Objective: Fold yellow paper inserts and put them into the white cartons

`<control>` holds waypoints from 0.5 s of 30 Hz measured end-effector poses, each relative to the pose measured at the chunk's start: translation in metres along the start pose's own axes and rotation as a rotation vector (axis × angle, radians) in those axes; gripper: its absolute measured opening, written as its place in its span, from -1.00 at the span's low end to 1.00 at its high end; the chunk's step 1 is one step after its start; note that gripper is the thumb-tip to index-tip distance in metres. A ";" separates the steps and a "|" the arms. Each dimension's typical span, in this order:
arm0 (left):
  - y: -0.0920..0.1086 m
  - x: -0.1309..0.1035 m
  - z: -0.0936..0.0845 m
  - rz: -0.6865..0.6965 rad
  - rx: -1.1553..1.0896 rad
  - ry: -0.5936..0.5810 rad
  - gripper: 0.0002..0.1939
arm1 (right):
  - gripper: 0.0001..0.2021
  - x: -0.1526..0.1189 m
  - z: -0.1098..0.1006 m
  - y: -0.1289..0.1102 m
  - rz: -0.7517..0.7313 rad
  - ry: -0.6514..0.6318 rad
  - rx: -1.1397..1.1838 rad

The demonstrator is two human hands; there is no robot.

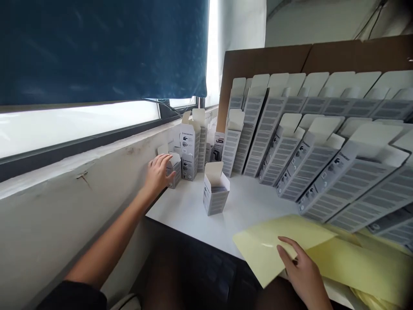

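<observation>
At the left end of the white table (189, 200), my left hand (158, 173) is beside a small white-and-grey carton (176, 171) with its flap up. Its fingers are apart and curved in front of the carton; whether they touch it I cannot tell. Another small open-topped carton (215, 202) stands alone nearer the front edge, with something inside that I cannot make out. My right hand (303, 271) is over glossy yellow sheets (261, 245) at the table's front. Its thumb and forefinger are slightly apart, with nothing visibly pinched between them.
Stacked cartons (189, 146) stand by the wall. Rows of more stacked open cartons (290, 163) fill the right and back, before a brown cardboard panel (274, 62). A wall with a window ledge (129, 146) borders the left, under a blue blind (103, 51).
</observation>
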State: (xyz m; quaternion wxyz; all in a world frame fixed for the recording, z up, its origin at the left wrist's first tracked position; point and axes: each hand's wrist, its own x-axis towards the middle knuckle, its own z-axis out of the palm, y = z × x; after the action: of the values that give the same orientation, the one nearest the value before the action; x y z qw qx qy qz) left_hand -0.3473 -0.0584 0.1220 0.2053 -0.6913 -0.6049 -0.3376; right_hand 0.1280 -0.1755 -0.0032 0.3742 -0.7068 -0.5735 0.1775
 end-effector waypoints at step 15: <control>0.048 0.042 0.008 0.391 0.162 -0.463 -0.76 | -0.41 0.013 0.020 0.001 0.105 -0.292 -0.126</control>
State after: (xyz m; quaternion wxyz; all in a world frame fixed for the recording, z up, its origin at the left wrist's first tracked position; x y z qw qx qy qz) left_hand -0.2973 -0.0319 0.1522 0.1776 -0.8344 -0.5161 -0.0761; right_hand 0.1190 -0.1565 -0.0148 0.2318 -0.7244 -0.5943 0.2613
